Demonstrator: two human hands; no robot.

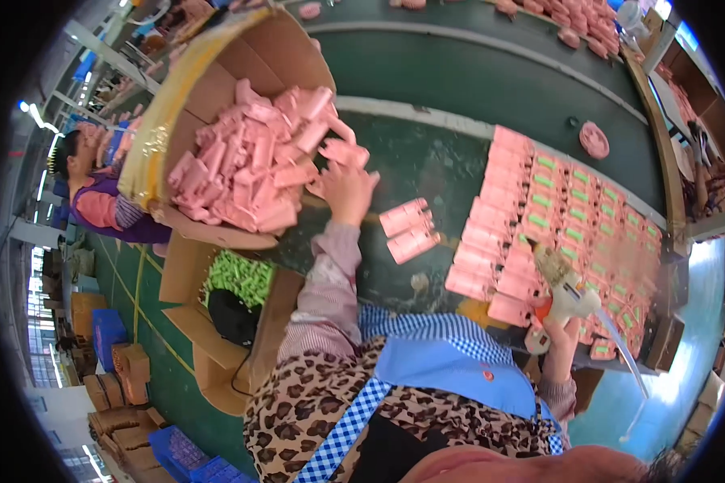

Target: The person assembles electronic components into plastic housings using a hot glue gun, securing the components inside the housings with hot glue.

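My left hand point(350, 191) is at the right edge of a large cardboard box point(149, 153) heaped with pink plastic parts point(242, 161). Its fingers are closed on a pink plastic piece point(346, 153) beside the heap. On the right, my right hand point(562, 342) grips a pale glue gun point(572, 299), its nozzle pointing up and left over rows of pink plastic housings point(511, 213). Many of these housings carry a light-green insert point(537, 220). Two loose pink housings point(411, 229) lie side by side on the green table between my hands.
Below the big box, an open carton point(209, 342) holds small green pieces point(240, 278) and a black bundle. A pink ring-shaped part point(594, 140) lies on the green belt behind the rows. Another person point(105, 197) is at far left. The glue gun trails a white cord point(620, 342).
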